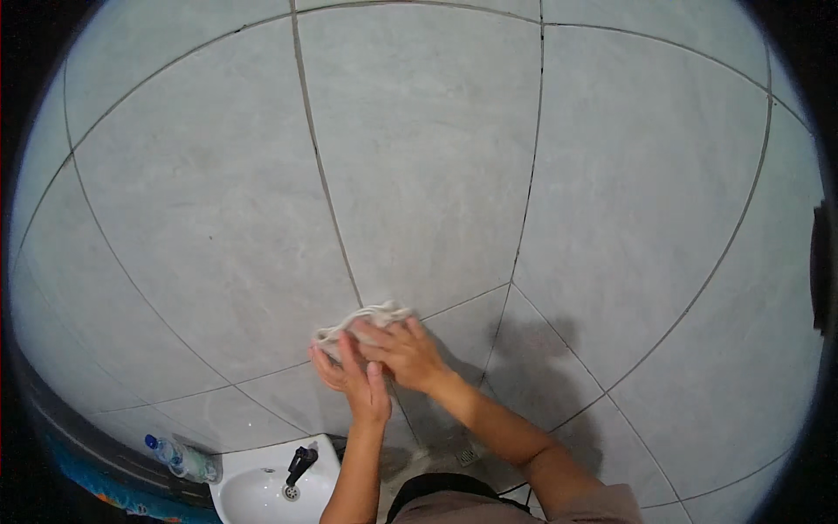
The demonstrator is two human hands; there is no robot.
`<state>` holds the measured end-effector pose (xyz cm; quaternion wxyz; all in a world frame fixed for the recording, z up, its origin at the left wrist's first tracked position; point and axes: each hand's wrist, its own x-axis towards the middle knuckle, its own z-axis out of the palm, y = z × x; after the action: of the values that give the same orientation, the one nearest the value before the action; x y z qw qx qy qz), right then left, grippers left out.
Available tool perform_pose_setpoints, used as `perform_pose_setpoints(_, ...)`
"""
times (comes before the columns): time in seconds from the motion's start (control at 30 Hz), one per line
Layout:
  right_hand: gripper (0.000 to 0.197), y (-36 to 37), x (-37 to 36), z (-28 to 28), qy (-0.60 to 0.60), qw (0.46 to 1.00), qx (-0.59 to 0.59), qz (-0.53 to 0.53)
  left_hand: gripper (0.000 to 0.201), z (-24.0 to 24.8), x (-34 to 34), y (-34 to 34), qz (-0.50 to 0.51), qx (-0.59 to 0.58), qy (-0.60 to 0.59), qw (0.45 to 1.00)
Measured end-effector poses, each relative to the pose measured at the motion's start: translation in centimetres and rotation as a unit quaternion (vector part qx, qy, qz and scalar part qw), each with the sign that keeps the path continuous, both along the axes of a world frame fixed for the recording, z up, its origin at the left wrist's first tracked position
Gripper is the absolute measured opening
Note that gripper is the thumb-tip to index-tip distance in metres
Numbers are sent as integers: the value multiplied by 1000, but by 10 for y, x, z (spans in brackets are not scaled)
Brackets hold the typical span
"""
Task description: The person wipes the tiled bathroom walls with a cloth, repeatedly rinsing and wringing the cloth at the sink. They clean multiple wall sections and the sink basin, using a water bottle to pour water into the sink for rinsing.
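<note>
A crumpled off-white cloth (pixel 384 310) is held up in front of the pale grey tiled wall (pixel 419 166); whether it touches the tiles I cannot tell. My left hand (pixel 356 380) grips its lower left part, thumb pointing up. From the right, my right hand (pixel 408 354) lies over the cloth with its fingers bent onto it, slightly blurred. The two hands are close together, and part of the cloth is hidden behind their fingers.
At the lower left is a white washbasin (pixel 240 480) with a black tap (pixel 301 465). A clear plastic bottle with a blue cap (pixel 182 458) lies tilted beside it. A small floor drain (pixel 467 456) shows below my right forearm. A dark object (pixel 820 266) is at the right rim.
</note>
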<state>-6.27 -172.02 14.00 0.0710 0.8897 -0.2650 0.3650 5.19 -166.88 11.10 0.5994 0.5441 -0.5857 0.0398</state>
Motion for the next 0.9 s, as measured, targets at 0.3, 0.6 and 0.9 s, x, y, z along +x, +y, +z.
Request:
perform_pose_setpoints(0.3,56,-51,-20,49,-341,904,-167,-195,55,9,14,23,64,91,-133,985)
perform_pose_setpoints(0.6,51,-69,-46,93,-430,856,-206,-200,54,19,16,32,70,42,-106,991)
perform_pose_setpoints(0.9,39,-1,70,5,-18,975,-223,8,55,17,52,38,128,17,22,991)
